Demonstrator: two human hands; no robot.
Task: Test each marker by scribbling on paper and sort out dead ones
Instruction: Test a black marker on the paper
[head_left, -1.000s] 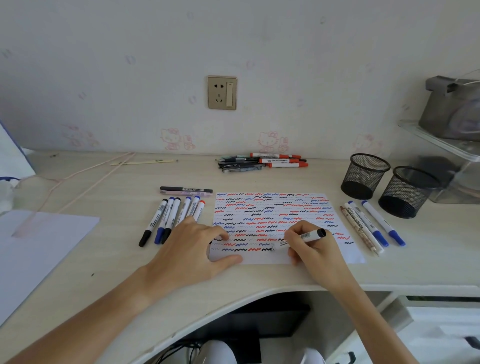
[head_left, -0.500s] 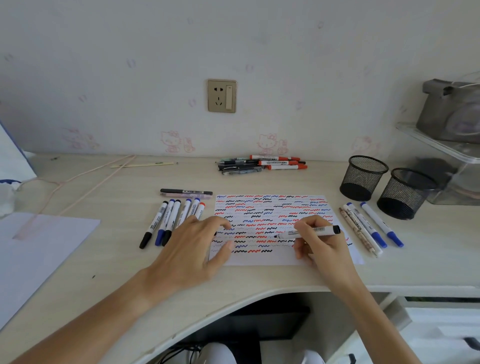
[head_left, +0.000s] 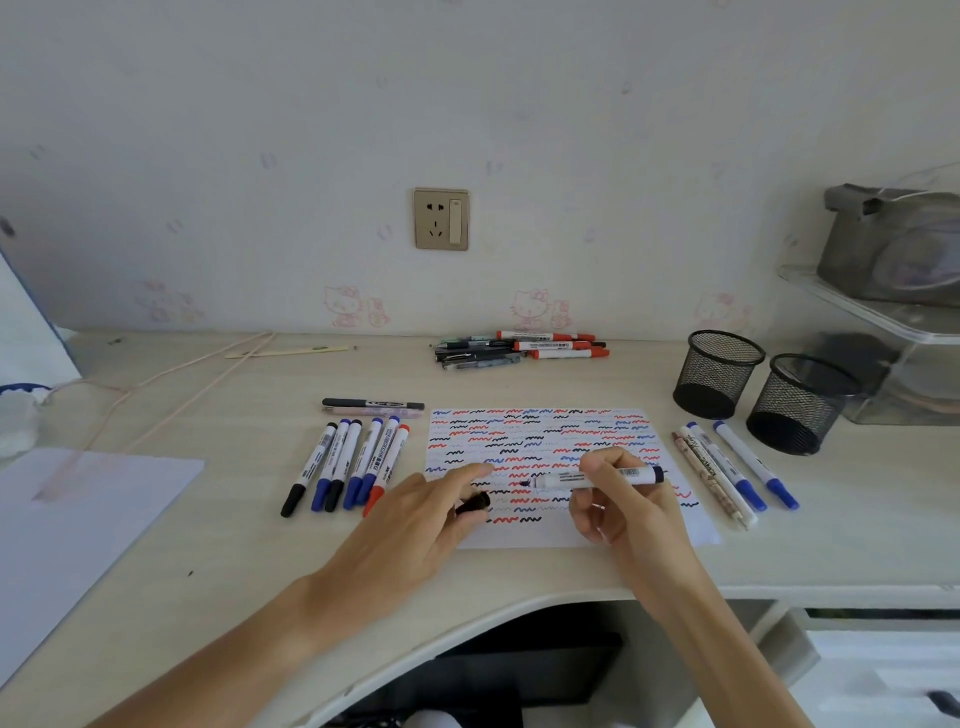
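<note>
Pale wood-grain table (head_left: 519, 577) with a curved front edge carries everything under inspection. Nearest the edge, the left hand (head_left: 415, 525) hovers over the lower left corner of the paper; its grip pinches a small black marker cap (head_left: 474, 503), forefinger extended toward the marker tip. The right hand (head_left: 618, 499) has thumb and fingers closed round the barrel of a white-bodied marker with an exposed dark tip (head_left: 592, 479), held level above the sheet, tip pointing left at the cap. Judgement: the posture suggests recapping after a test.

Beneath both hands lies the white sheet of paper covered in red, blue and black squiggles (head_left: 550, 447), nearly full, with only a blank strip left at its near edge.

Left of the sheet, a row of six capped white markers (head_left: 348, 465) lies side by side, with two dark pens (head_left: 371, 406) laid crosswise beyond them. Right of the sheet, four markers and pens with blue caps (head_left: 732, 467) lie parallel. Which group is working and which dead cannot be told.

Farther back, a loose pile of red-capped markers and dark pens (head_left: 519, 349) sits near the wall, probably awaiting test. Two black mesh pen cups (head_left: 758, 387) stand at the right, apparently empty.
</note>
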